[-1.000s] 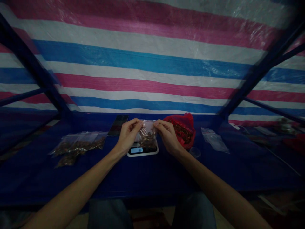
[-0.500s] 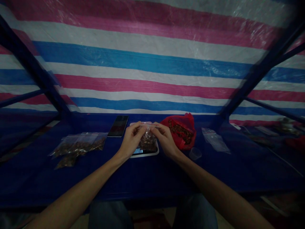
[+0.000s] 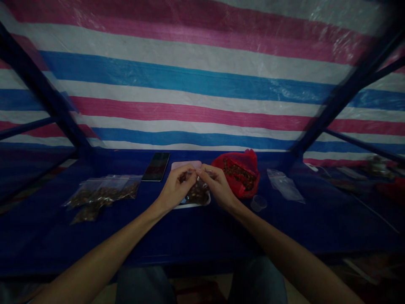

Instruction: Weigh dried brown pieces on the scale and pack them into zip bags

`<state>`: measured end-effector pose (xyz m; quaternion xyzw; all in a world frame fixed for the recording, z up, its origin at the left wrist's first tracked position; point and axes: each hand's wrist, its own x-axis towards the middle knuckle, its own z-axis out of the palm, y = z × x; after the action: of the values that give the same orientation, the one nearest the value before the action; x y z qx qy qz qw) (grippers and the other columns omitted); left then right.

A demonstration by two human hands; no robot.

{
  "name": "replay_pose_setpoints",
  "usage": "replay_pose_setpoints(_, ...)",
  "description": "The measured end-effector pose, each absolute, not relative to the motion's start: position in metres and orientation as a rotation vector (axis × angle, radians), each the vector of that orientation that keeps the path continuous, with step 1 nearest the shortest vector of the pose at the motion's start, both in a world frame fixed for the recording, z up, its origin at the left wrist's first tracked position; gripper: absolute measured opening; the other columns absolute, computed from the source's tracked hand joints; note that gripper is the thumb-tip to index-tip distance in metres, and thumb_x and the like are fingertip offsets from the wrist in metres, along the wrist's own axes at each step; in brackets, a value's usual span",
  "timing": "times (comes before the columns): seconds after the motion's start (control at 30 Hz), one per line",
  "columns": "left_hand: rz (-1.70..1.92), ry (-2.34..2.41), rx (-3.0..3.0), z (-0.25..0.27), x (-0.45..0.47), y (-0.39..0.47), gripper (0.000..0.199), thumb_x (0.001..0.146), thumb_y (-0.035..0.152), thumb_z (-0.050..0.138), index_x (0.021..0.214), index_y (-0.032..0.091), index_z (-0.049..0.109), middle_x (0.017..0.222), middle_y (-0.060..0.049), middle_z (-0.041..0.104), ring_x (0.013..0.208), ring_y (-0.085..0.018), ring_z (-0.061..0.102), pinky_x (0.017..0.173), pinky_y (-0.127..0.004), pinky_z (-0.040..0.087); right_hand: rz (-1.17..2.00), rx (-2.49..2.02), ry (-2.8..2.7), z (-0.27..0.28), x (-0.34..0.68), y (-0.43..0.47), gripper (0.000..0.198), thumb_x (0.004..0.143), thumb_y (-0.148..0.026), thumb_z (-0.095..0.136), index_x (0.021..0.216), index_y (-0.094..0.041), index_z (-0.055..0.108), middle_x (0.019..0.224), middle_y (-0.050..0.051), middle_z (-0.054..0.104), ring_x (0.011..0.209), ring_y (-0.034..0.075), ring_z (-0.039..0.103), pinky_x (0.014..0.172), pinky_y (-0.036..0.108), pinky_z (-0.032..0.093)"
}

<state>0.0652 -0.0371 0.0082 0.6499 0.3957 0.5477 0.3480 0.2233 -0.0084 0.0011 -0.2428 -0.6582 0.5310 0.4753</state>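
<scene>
Centrally, a small clear bag (image 3: 198,195) of brown pieces hangs over or rests on a scale (image 3: 182,207); contact is unclear. The left hand (image 3: 177,183) and right hand (image 3: 218,181) pinch its top edge, thumbs close together. Probably light, soft and slippery, it seems best held there. Right: an open red bag (image 3: 234,186). Left: a phone (image 3: 156,166), filled bags (image 3: 106,193).

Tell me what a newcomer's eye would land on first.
Pink, white and blue striped sheeting fills the background behind the blue table. At centre, the left hand and right hand grip a clear bag over a digital scale. Just right sits an open red bag.
</scene>
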Motion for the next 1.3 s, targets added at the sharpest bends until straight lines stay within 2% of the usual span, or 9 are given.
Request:
replay_pose_setpoints(0.1, 1.391, 1.033, 1.747, 0.01, 0.062, -0.036, 0.033, 0.091, 0.042, 0.064, 0.071, 0.016, 0.063, 0.062, 0.003, 0.051, 0.057, -0.01, 0.045, 0.053, -0.021, 0.034, 1.281, -0.577, -1.662, 0.005, 0.226, -0.007, 0.041, 0.095, -0.049, 0.062, 0.07, -0.016, 0.059, 0.065, -0.002, 0.05, 0.061, 0.011, 0.043, 0.057, 0.023, 0.034)
replay_pose_setpoints(0.23, 1.454, 1.07, 1.691, 0.012, 0.058, -0.033, 0.029, 0.089, 0.041, 0.067, 0.076, 0.015, 0.069, 0.071, -0.001, 0.062, 0.065, -0.013, 0.054, 0.059, -0.022, 0.04, 1.228, -0.575, -1.684, 0.008, 0.23, 0.002, 0.042, 0.089, -0.051, 0.069, 0.068, -0.015, 0.064, 0.063, -0.002, 0.052, 0.059, 0.01, 0.044, 0.056, 0.023, 0.035)
replay_pose_setpoints(0.57, 1.547, 1.055, 1.536, 0.01, 0.047, -0.017, 0.03, 0.084, 0.044, 0.074, 0.076, 0.015, 0.074, 0.07, -0.001, 0.067, 0.064, -0.013, 0.057, 0.058, -0.022, 0.042, 1.293, -0.676, -1.519, 0.011, 0.217, 0.012, 0.04, 0.074, -0.055, 0.08, 0.076, -0.015, 0.079, 0.07, 0.006, 0.075, 0.063, 0.02, 0.069, 0.06, 0.03, 0.055)
replay_pose_setpoints(0.77, 1.667, 0.947, 1.196, 0.024, 0.038, -0.035, 0.033, 0.08, 0.048, 0.075, 0.085, 0.014, 0.073, 0.073, -0.004, 0.069, 0.059, -0.015, 0.063, 0.054, -0.025, 0.049, 0.996, -0.734, -1.726, 0.017, 0.229, -0.039, 0.042, 0.097, -0.051, 0.057, 0.097, -0.017, 0.082, 0.093, 0.01, 0.081, 0.07, 0.023, 0.075, 0.068, 0.034, 0.06)
replay_pose_setpoints(0.9, 1.76, 1.126, 1.095, 0.038, -0.006, -0.07, 0.033, 0.081, 0.049, 0.074, 0.084, 0.018, 0.064, 0.058, 0.003, 0.06, 0.042, -0.012, 0.051, 0.041, -0.022, 0.042, 0.621, -0.757, -1.994, 0.011, 0.287, -0.107, 0.03, 0.102, -0.032, 0.054, 0.123, -0.025, 0.075, 0.117, 0.007, 0.078, 0.09, 0.02, 0.077, 0.085, 0.032, 0.059)
replay_pose_setpoints(1.0, 1.851, 1.425, 1.102, 0.041, -0.053, -0.095, 0.032, 0.081, 0.049, 0.073, 0.085, 0.019, 0.062, 0.051, 0.008, 0.05, 0.039, -0.009, 0.043, 0.038, -0.019, 0.035, 0.375, -0.853, -1.937, 0.001, 0.344, -0.13, 0.037, 0.101, -0.022, 0.055, 0.136, -0.028, 0.065, 0.105, 0.004, 0.079, 0.089, 0.018, 0.076, 0.083, 0.029, 0.059)
replay_pose_setpoints(1.1, 1.749, 1.888, 1.213, 0.039, -0.097, -0.103, 0.031, 0.082, 0.047, 0.068, 0.09, 0.017, 0.068, 0.06, 0.005, 0.059, 0.049, -0.011, 0.051, 0.044, -0.019, 0.038, 0.278, -1.147, -1.767, -0.011, 0.39, -0.117, 0.037, 0.1, -0.029, 0.057, 0.136, -0.027, 0.063, 0.108, 0.005, 0.076, 0.086, 0.018, 0.073, 0.078, 0.031, 0.059)
replay_pose_setpoints(1.23, 1.491, 2.233, 1.586, 0.026, -0.138, -0.092, 0.029, 0.079, 0.041, 0.067, 0.094, 0.017, 0.071, 0.083, -0.002, 0.074, 0.077, -0.02, 0.067, 0.062, -0.023, 0.048, 0.292, -1.339, -1.714, -0.027, 0.414, -0.085, 0.062, 0.09, -0.042, 0.069, 0.146, -0.023, 0.05, 0.113, 0.01, 0.072, 0.083, 0.022, 0.069, 0.068, 0.035, 0.058)
replay_pose_setpoints(1.3, 1.418, 2.309, 1.662, 0.016, -0.154, -0.082, 0.029, 0.075, 0.034, 0.067, 0.099, 0.018, 0.072, 0.082, -0.004, 0.075, 0.075, -0.022, 0.068, 0.062, -0.025, 0.049, 0.356, -1.358, -1.745, -0.032, 0.412, -0.076, 0.069, 0.088, -0.044, 0.071, 0.148, -0.022, 0.046, 0.112, 0.01, 0.072, 0.083, 0.023, 0.069, 0.068, 0.036, 0.057)
